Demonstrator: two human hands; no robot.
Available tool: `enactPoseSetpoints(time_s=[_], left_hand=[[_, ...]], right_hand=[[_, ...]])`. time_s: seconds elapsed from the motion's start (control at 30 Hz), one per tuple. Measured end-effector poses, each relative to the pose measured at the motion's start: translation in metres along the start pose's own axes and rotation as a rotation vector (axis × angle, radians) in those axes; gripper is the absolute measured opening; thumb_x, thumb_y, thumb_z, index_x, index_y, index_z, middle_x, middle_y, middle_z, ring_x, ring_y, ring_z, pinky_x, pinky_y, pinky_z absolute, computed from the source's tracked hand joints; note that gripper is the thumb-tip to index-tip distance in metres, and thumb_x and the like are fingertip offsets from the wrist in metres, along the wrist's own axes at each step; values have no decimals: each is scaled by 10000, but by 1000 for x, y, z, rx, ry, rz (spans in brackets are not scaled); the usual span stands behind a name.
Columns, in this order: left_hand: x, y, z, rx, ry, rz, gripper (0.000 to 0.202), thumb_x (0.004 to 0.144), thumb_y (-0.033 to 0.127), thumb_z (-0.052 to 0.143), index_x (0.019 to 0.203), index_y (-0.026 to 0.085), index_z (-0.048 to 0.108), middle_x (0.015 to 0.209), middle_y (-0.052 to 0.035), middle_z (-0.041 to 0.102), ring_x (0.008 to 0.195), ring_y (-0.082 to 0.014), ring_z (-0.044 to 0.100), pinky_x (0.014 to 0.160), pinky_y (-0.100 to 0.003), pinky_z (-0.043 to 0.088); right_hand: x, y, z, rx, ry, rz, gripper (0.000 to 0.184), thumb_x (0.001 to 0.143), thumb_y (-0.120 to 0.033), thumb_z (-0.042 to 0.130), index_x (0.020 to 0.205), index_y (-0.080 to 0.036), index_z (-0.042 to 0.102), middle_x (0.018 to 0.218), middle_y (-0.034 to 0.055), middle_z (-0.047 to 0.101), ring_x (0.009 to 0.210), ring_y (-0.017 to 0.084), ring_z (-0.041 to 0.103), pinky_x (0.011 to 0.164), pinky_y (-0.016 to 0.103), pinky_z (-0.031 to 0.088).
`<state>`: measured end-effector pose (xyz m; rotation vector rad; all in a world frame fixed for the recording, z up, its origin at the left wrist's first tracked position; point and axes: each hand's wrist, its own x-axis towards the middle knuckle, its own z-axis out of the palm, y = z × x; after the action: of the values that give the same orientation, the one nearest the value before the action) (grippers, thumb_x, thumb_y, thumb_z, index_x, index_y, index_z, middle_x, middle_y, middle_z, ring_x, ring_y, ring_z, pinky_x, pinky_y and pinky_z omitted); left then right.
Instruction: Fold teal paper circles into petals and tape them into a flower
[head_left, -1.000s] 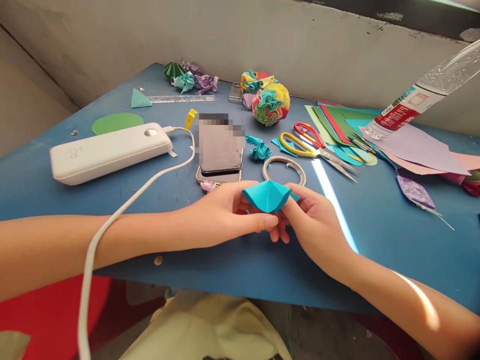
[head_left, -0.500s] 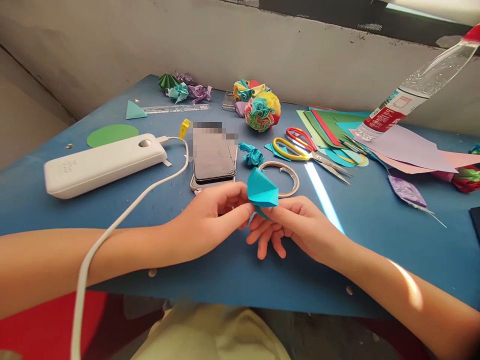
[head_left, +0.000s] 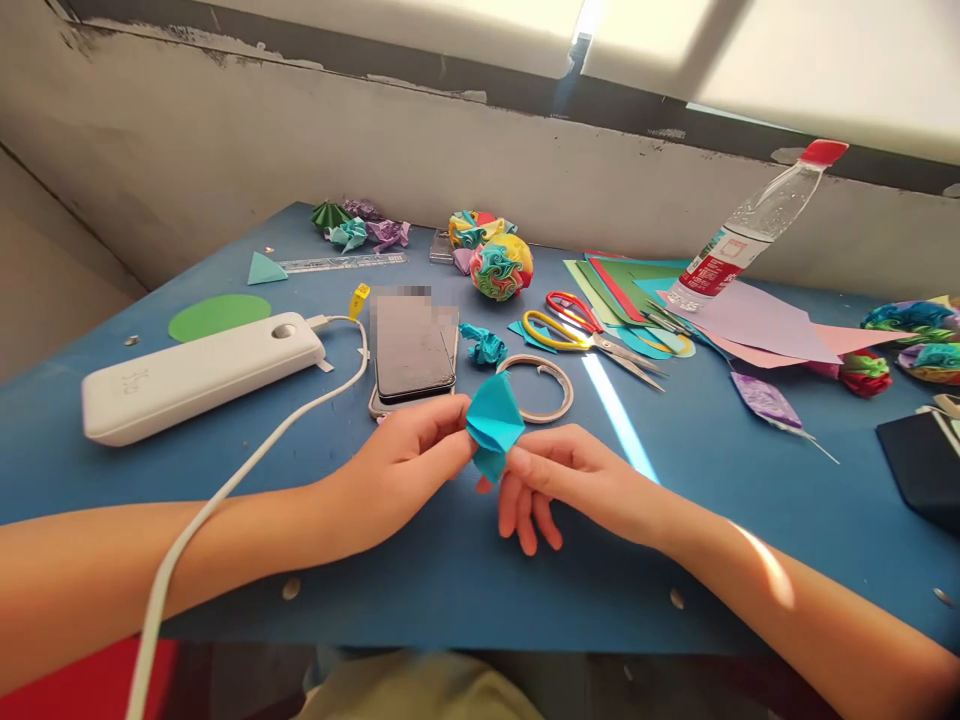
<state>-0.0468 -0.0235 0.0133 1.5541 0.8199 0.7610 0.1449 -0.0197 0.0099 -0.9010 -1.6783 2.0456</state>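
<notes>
A folded piece of turquoise paper [head_left: 496, 412] is held between both hands above the near part of the blue table. My left hand [head_left: 420, 450] pinches its left side between thumb and fingers. On the right edge, my right hand [head_left: 562, 470] grips it with thumb and forefinger, while the other fingers hang loosely below. Just behind the paper lies a roll of tape [head_left: 568, 385]. A crumpled teal paper piece [head_left: 487, 346] rests a little farther back. Part of the fingers behind the paper is hidden.
A white power bank [head_left: 202, 375] has a cable [head_left: 255, 450] crossing my left forearm. Beyond my hands are a phone [head_left: 415, 345], scissors [head_left: 592, 340], a multicoloured paper ball [head_left: 502, 267] and stacked coloured paper [head_left: 772, 315]. A water bottle [head_left: 739, 245] stands tilted in view on the paper.
The turquoise paper has turned in my fingers, and its lower fold now shows more. The view has tilted up, bringing more wall and window and the whole bottle into sight.
</notes>
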Motion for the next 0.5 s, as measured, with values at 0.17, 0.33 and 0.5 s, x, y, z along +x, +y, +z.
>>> enactPoseSetpoints(time_s=[0.17, 0.33, 0.5], left_hand=[[-2, 3, -9, 301, -24, 32, 164, 847, 210, 355, 714, 177, 444, 664, 36, 432, 616, -107, 381, 568, -215, 357], [-5, 4, -13, 628, -115, 136, 147, 853, 198, 328, 725, 191, 401, 642, 43, 390, 559, -109, 337, 524, -222, 338], [-8, -5, -11, 859, -52, 372, 111, 849, 130, 360, 853, 184, 457, 759, 8, 548, 558, -102, 437, 563, -223, 391]], right_hand=[[-11, -4, -17, -324, 239, -13, 500, 901, -554, 373, 730, -134, 583, 520, 6, 563, 379, 82, 506, 368, 184, 329], [-11, -5, -50, -938, 801, -284, 400, 911, -417, 425, 666, -155, 603, 481, -23, 477, 439, 81, 402, 462, 225, 317], [-3, 0, -69, -1159, 961, -331, 170, 872, -277, 494, 856, -174, 628, 629, -9, 569, 552, 106, 477, 546, 232, 364]])
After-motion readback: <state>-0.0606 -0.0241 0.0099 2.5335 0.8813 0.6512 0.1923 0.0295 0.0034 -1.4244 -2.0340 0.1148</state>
